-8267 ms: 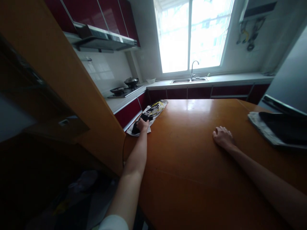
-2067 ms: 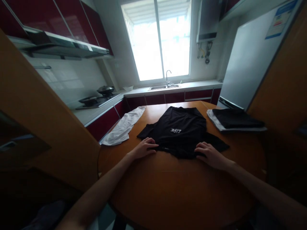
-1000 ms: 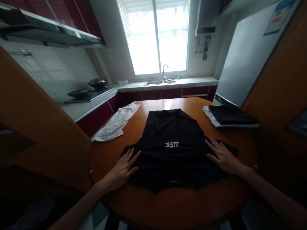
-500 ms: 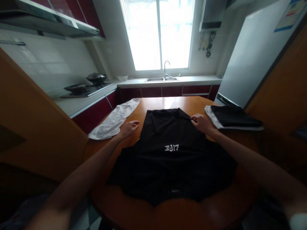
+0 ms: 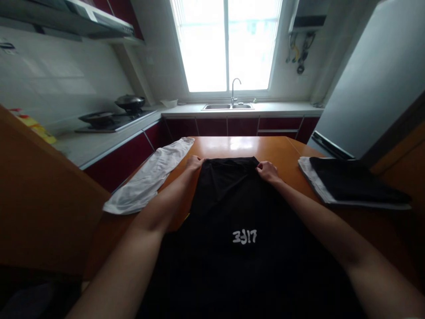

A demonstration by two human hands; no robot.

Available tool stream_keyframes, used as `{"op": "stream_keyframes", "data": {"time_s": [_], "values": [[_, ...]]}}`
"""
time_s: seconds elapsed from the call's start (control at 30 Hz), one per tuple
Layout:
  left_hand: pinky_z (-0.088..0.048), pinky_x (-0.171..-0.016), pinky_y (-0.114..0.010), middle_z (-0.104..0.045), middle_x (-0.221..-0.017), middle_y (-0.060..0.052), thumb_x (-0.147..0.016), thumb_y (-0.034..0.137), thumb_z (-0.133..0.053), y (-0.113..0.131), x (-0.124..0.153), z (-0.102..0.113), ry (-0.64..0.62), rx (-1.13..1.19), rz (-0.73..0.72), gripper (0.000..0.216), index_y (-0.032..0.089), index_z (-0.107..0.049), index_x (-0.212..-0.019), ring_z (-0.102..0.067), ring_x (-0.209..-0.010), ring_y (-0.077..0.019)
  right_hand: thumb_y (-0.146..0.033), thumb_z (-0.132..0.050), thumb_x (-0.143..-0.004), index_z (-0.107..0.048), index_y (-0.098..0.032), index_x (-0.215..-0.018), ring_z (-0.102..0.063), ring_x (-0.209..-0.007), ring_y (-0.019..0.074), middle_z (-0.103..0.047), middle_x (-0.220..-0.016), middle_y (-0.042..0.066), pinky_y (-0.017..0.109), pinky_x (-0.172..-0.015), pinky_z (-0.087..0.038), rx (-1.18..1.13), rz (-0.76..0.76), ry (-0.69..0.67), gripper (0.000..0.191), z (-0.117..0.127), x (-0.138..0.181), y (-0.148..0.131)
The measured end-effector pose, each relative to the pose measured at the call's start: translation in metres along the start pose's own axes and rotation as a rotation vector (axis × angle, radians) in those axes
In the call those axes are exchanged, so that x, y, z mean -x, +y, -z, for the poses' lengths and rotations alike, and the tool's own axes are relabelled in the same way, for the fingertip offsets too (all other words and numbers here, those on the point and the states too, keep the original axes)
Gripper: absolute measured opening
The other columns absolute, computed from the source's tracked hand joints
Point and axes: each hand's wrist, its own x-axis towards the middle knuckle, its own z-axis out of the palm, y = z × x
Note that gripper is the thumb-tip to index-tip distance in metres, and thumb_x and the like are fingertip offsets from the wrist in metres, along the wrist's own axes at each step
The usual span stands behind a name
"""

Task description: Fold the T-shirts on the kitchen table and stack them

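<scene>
A black T-shirt [image 5: 239, 208] with small white lettering lies spread on the round wooden table [image 5: 282, 148], its far hem pointing away from me. My left hand [image 5: 193, 163] pinches the far left corner of that hem, fingers closed on the cloth. My right hand [image 5: 266, 172] grips the far right corner the same way. Both forearms stretch out over the shirt's sides.
A long white garment [image 5: 149, 177] lies at the table's left edge. At the right sits a stack of folded clothes [image 5: 352, 186], black on top of white. A grey fridge [image 5: 372, 88] stands right. Behind are a counter with sink [image 5: 228, 106] and stove [image 5: 109, 119].
Both hands have gone from lying flat on the shirt's near sides to its far hem and closed on the two corners. My head has moved closer over the table.
</scene>
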Motion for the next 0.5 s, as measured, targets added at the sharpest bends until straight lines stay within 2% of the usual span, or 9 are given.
{"op": "stream_keyframes", "data": {"time_s": [0.07,0.13,0.27,0.37,0.5], "values": [[-0.051,-0.076,-0.028,-0.076,-0.092,-0.011,-0.068,0.046,-0.084,0.001,-0.017,-0.010,-0.014,0.028,0.018,0.031,0.020,-0.071,-0.077,-0.071,-0.096,-0.0283,-0.031,-0.073,-0.083,-0.074,-0.021,-0.076,-0.067,-0.088,0.0220,-0.072,-0.083,0.006,0.031,-0.083,-0.049,-0.245,-0.094,0.025,0.013,0.006,-0.020,0.011],[-0.051,-0.075,-0.027,-0.075,-0.089,-0.009,-0.062,0.041,-0.088,0.000,-0.032,-0.016,-0.030,0.068,0.027,0.031,0.020,-0.070,-0.076,-0.071,-0.092,-0.0263,-0.027,-0.075,-0.080,-0.071,-0.019,-0.069,-0.065,-0.075,0.0182,-0.069,-0.073,0.004,0.026,-0.072,-0.049,-0.428,-0.192,0.082,0.014,0.015,-0.041,0.024],[-0.051,-0.070,-0.024,-0.073,-0.082,-0.006,-0.067,0.031,-0.085,-0.005,-0.051,-0.020,-0.035,0.181,0.049,0.023,0.018,-0.067,-0.075,-0.069,-0.081,-0.0200,-0.020,-0.071,-0.082,-0.065,-0.017,-0.071,-0.058,-0.060,0.0134,-0.063,-0.066,0.002,0.022,-0.054,-0.046,-0.541,-0.348,0.172,0.013,0.034,-0.071,0.054],[-0.050,-0.065,-0.023,-0.071,-0.079,-0.006,-0.075,0.026,-0.080,-0.010,-0.055,-0.019,-0.024,0.275,0.078,0.019,0.016,-0.067,-0.083,-0.067,-0.072,-0.0167,-0.017,-0.074,-0.078,-0.061,-0.016,-0.073,-0.053,-0.050,0.0123,-0.056,-0.058,-0.001,0.022,-0.044,-0.044,-0.623,-0.437,0.144,0.014,0.037,-0.080,0.069],[-0.051,-0.062,-0.023,-0.069,-0.074,-0.003,-0.080,0.024,-0.077,-0.010,-0.051,-0.016,-0.037,0.388,0.107,0.023,0.014,-0.068,-0.098,-0.065,-0.064,-0.0150,-0.015,-0.079,-0.074,-0.060,-0.016,-0.078,-0.050,-0.046,0.0100,-0.054,-0.056,-0.003,0.019,-0.040,-0.043,-0.722,-0.445,0.046,0.020,0.033,-0.087,0.077]]}}
